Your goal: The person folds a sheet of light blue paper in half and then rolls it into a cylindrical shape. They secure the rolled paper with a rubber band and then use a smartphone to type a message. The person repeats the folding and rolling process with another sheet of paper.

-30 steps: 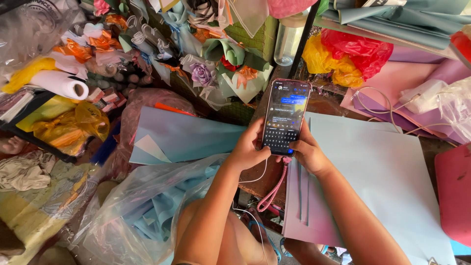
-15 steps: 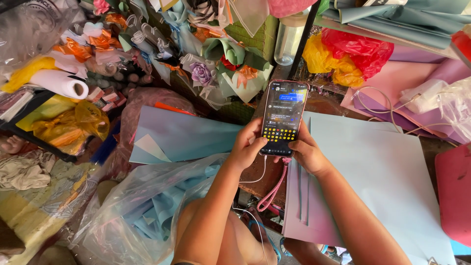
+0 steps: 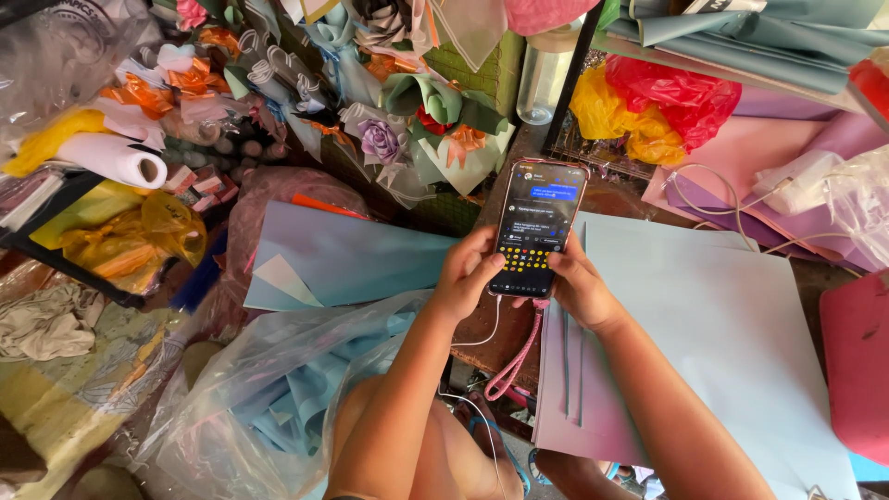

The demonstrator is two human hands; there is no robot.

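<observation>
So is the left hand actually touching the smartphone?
Touching. The head view shows the left hand wrapped around the smartphone at its lower left edge, thumb on the screen, with no gap; the right hand grips the other side.

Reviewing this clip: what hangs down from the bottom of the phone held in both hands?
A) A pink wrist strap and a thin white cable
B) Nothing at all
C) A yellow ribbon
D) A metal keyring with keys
A. Both hands, left hand and right hand, grip the phone; a pink strap loops down from its lower edge, and a thin white cable curves away beside it.
</observation>
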